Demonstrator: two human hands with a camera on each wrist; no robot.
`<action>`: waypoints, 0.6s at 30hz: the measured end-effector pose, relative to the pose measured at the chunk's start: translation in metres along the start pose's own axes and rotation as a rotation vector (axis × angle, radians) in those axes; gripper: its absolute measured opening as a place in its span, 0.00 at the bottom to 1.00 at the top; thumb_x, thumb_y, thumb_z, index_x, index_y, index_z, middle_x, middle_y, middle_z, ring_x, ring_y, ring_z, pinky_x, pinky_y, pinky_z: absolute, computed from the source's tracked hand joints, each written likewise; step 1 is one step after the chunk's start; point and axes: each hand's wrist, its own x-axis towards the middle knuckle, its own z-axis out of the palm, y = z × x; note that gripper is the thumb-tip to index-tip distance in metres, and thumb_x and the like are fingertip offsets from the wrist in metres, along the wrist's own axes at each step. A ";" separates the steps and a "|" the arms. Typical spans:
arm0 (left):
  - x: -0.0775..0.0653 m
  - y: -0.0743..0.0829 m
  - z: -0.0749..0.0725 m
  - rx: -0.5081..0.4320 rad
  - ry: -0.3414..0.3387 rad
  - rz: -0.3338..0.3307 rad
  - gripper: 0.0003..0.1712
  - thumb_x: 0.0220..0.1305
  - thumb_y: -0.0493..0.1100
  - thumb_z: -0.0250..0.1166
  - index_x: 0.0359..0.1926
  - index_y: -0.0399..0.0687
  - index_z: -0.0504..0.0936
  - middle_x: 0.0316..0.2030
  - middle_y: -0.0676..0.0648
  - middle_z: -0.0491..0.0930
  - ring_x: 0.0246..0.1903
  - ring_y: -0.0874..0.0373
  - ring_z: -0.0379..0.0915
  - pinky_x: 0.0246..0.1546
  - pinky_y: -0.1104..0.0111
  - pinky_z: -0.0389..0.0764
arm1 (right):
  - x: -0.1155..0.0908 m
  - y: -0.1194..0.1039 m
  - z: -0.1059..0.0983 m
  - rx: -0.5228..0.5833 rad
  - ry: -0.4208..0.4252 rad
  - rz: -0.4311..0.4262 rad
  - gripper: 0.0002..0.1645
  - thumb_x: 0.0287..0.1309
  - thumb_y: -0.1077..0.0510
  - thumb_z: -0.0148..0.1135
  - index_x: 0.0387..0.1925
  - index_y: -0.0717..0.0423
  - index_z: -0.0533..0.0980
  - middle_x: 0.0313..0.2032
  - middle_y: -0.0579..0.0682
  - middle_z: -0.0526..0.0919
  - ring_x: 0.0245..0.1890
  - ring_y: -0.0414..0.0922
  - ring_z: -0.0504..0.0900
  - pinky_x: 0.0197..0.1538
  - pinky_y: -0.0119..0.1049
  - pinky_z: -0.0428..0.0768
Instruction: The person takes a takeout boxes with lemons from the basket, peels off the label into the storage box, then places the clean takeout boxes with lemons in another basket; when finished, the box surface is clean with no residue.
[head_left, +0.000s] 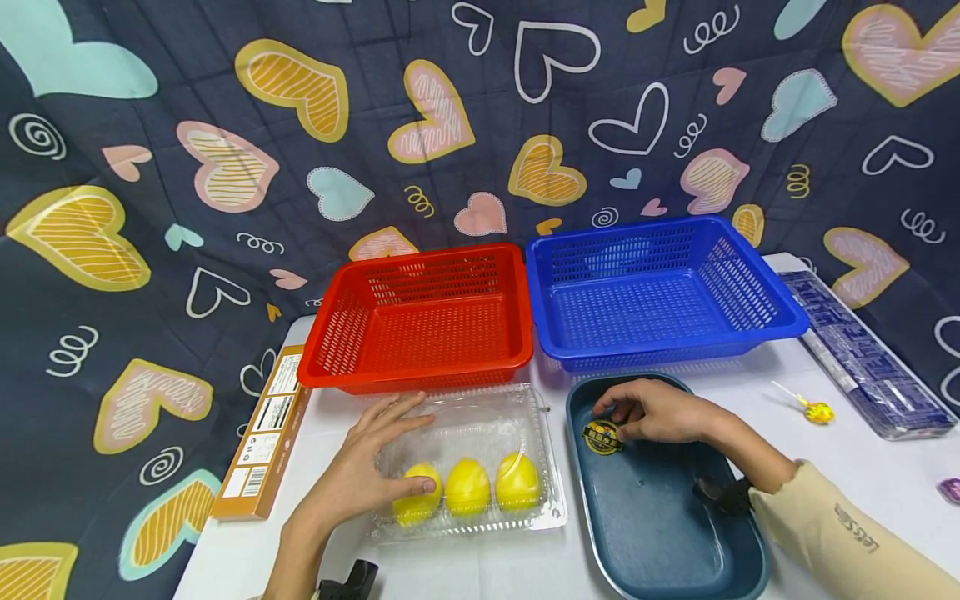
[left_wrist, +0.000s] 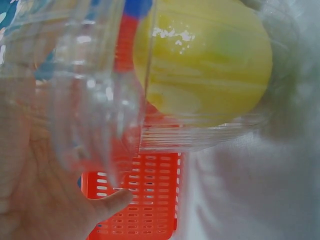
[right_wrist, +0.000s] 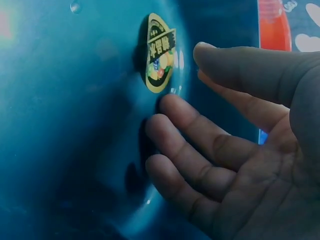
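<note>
A clear plastic clamshell box [head_left: 487,421] lies on the white table, with three yellow egg-shaped things [head_left: 467,487] in a row inside. My left hand [head_left: 352,467] spreads over its left side, thumb overlapping the nearest yellow thing. The left wrist view has the box's clear wall and one yellow piece [left_wrist: 205,60] up close. To the right stands a dark blue-grey basin [head_left: 645,533]. In its far left corner is a round black-and-gold label [right_wrist: 161,55] with printed fruit. My right hand [head_left: 660,412] is beside that label, fingers loosely bent, fingertips apart from it and holding nothing.
Behind the box and basin stand a red basket [head_left: 420,379] and a blue basket [head_left: 675,337]. An orange-brown carton [head_left: 262,433] lies at the left edge. On the right are a wrapped lollipop [head_left: 817,412], a long blue package [head_left: 870,358] and a purple sweet [head_left: 949,490].
</note>
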 end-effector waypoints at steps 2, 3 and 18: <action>0.000 0.000 0.000 0.001 0.001 0.000 0.45 0.42 0.57 0.83 0.65 0.73 0.78 0.76 0.60 0.64 0.78 0.47 0.47 0.70 0.29 0.50 | 0.000 0.000 -0.001 -0.015 0.004 0.000 0.20 0.55 0.65 0.71 0.51 0.63 0.81 0.39 0.57 0.85 0.37 0.40 0.83 0.37 0.29 0.82; 0.000 0.000 0.000 0.002 0.001 0.000 0.44 0.43 0.57 0.83 0.65 0.73 0.78 0.76 0.60 0.64 0.78 0.46 0.47 0.70 0.29 0.50 | 0.000 0.000 -0.001 -0.017 0.006 0.005 0.20 0.55 0.65 0.71 0.51 0.63 0.81 0.40 0.57 0.85 0.38 0.40 0.84 0.37 0.29 0.83; 0.000 0.000 0.000 -0.004 -0.013 -0.026 0.45 0.43 0.61 0.82 0.66 0.66 0.79 0.76 0.62 0.63 0.79 0.47 0.45 0.70 0.28 0.49 | -0.018 -0.010 -0.021 0.016 0.057 -0.045 0.19 0.65 0.57 0.67 0.54 0.60 0.81 0.49 0.58 0.87 0.42 0.39 0.85 0.43 0.32 0.84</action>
